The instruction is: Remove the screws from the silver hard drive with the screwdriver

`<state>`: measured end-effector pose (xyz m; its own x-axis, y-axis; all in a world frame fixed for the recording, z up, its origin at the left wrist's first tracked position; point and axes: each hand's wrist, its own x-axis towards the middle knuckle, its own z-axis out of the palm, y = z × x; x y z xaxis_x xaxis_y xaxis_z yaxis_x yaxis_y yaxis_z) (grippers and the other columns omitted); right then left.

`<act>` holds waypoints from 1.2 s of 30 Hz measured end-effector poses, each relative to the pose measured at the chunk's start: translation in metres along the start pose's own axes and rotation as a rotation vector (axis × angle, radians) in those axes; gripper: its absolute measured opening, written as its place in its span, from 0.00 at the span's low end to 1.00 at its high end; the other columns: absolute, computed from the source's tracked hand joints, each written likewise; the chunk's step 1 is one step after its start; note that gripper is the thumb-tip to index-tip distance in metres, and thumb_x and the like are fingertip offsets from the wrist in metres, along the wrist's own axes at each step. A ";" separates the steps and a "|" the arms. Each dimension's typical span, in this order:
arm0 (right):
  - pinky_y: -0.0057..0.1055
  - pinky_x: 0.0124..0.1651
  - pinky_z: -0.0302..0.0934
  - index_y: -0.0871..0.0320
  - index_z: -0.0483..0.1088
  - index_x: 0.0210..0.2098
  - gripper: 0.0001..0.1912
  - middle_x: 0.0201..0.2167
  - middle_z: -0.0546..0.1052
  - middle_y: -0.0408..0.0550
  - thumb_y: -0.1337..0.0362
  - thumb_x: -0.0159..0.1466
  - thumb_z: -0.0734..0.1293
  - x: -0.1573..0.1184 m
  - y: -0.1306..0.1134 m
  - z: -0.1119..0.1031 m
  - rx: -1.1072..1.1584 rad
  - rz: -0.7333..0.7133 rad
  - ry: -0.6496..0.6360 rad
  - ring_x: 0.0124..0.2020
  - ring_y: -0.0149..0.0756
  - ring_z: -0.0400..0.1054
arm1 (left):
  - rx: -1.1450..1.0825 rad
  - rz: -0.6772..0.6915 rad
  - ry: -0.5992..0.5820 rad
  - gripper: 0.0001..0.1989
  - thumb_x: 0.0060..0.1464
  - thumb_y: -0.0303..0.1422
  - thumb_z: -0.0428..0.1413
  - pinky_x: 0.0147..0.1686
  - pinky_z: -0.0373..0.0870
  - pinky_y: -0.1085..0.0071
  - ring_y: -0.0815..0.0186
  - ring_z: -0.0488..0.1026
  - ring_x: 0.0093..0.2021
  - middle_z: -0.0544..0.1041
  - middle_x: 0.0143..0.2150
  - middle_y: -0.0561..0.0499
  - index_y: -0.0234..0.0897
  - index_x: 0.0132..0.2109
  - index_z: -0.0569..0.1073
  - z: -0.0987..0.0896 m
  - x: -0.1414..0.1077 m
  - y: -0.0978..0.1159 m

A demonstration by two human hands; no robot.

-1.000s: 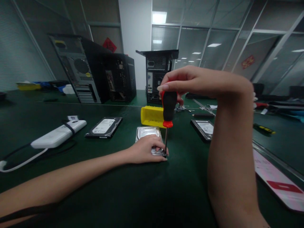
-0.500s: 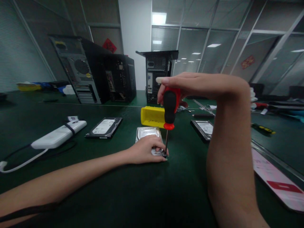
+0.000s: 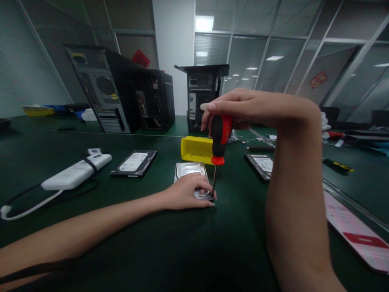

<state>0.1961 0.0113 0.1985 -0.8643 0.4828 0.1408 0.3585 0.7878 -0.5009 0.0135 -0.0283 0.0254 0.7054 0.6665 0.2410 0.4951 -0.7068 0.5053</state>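
A silver hard drive (image 3: 191, 168) lies flat on the dark green table (image 3: 194, 251). Gripping its near end is my left hand (image 3: 190, 191), which covers part of the top. Above it, my right hand (image 3: 234, 106) is wrapped round the top of a red and black screwdriver (image 3: 219, 140). The screwdriver is nearly upright, its shaft reaching down to the drive's near right corner. My left fingers hide part of that corner, and the exact tip contact is too small to tell.
Behind the drive is a yellow bin (image 3: 197, 150). Other drives lie left (image 3: 134, 163) and right (image 3: 259, 165). A white power strip (image 3: 77, 172) is at the left, computer cases (image 3: 121, 89) stand at the back, and a green and yellow tool (image 3: 338, 165) lies far right.
The fingers of my right hand have shifted slightly on the screwdriver handle, which has turned a little. My left hand still holds the drive in the same place.
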 end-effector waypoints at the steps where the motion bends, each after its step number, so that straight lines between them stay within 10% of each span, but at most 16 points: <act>1: 0.21 0.23 0.48 0.61 0.73 0.42 0.22 0.27 0.70 0.44 0.51 0.66 0.58 0.000 0.000 0.000 0.002 -0.004 0.001 0.21 0.21 0.56 | 0.000 -0.002 0.001 0.10 0.52 0.35 0.61 0.35 0.60 0.73 0.67 0.65 0.33 0.66 0.29 0.55 0.38 0.41 0.77 0.000 0.000 0.000; 19: 0.22 0.20 0.45 0.66 0.76 0.32 0.17 0.19 0.69 0.42 0.56 0.61 0.65 0.000 -0.007 0.005 -0.129 -0.118 0.171 0.17 0.20 0.53 | 0.016 -0.004 -0.005 0.09 0.52 0.36 0.60 0.36 0.60 0.73 0.66 0.66 0.34 0.67 0.30 0.54 0.38 0.41 0.77 0.001 0.000 0.000; 36: 0.20 0.24 0.57 0.62 0.72 0.48 0.17 0.33 0.74 0.47 0.59 0.65 0.62 -0.006 -0.004 -0.003 0.040 -0.121 -0.035 0.25 0.23 0.64 | 0.019 -0.003 0.001 0.10 0.52 0.34 0.60 0.36 0.60 0.72 0.67 0.66 0.33 0.65 0.29 0.55 0.37 0.41 0.77 0.001 -0.001 -0.001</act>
<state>0.2003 0.0063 0.2026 -0.9124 0.3712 0.1724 0.2373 0.8231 -0.5159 0.0128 -0.0281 0.0242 0.7033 0.6692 0.2400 0.5072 -0.7089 0.4901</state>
